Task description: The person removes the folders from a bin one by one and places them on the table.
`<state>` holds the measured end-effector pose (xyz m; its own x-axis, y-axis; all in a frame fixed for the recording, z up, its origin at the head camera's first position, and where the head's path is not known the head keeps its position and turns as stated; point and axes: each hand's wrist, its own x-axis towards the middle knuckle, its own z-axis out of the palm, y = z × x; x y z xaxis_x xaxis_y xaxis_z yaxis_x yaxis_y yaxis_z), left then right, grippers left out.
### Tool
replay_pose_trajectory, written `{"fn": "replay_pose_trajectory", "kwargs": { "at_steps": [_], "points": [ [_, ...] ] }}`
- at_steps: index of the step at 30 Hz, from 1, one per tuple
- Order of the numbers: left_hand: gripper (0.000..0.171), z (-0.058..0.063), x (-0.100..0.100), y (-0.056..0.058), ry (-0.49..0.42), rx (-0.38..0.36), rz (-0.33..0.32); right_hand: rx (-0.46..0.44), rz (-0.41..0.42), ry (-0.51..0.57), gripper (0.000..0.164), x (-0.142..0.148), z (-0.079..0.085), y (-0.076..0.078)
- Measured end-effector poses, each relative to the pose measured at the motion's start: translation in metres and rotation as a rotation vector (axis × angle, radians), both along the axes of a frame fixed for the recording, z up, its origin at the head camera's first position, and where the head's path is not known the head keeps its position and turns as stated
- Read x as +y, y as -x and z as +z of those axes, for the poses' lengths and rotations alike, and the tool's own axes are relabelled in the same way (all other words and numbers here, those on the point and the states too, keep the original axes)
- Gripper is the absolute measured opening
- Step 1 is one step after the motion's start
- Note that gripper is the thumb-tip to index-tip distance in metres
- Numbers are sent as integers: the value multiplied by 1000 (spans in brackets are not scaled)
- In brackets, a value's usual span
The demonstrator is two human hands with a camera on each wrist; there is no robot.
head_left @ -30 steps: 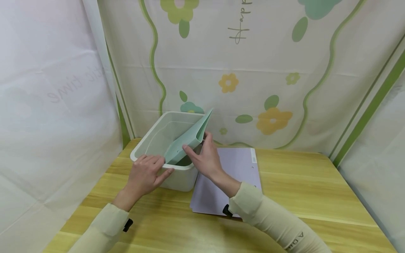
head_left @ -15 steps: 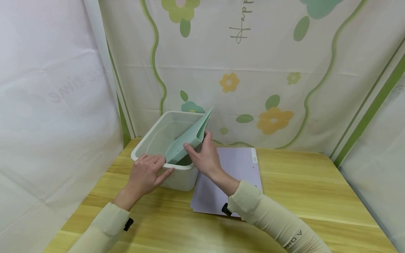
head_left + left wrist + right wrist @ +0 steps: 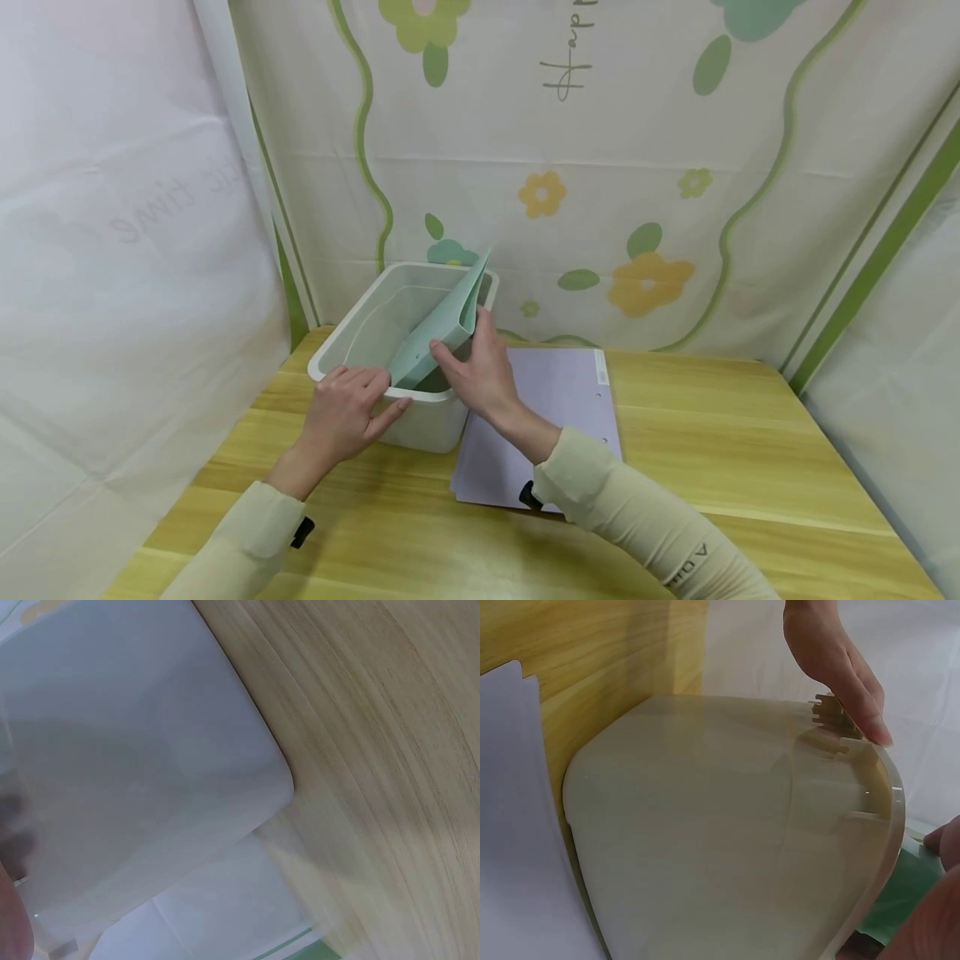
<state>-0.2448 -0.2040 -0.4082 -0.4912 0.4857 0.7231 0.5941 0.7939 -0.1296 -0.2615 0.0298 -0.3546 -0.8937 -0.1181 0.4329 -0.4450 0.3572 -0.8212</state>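
Observation:
A mint-green file folder (image 3: 431, 337) leans inside the white plastic bin (image 3: 423, 425), its upper end sticking out above the rim. My right hand (image 3: 483, 371) holds the folder near its right end, thumb on the near side and the other fingers behind it. My left hand (image 3: 345, 412) grips the bin's near rim, fingers hooked over the edge and thumb along the outside. In the right wrist view the left hand (image 3: 844, 667) shows at the rim, with part of the green folder (image 3: 904, 889) beyond it. The bin wall (image 3: 142, 750) fills much of the left wrist view.
Purple folders (image 3: 562, 387) lie stacked on the wooden table (image 3: 697, 433), right beside the bin and partly under the right forearm. A flower-print cloth (image 3: 465, 125) hangs behind the table, with more white cloth at both sides.
My right hand and the folder's upper end have shifted slightly left, so more of the bin's far right rim shows. The left hand keeps its hold on the rim.

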Motion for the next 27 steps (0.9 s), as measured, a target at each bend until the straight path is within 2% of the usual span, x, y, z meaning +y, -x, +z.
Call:
{"fn": "replay_pose_trajectory", "kwargs": {
  "at_steps": [8,16,27],
  "points": [
    [58,1,-1,1,-2,2,-2,-9,-18,-10,74,-4,3,2],
    [58,2,-3,-1,11,-16,4,28,33,-9,66,-6,8,6],
    [58,2,-1,-1,13,-13,-2,-20,67,122,53,-4,16,15]
  ]
}}
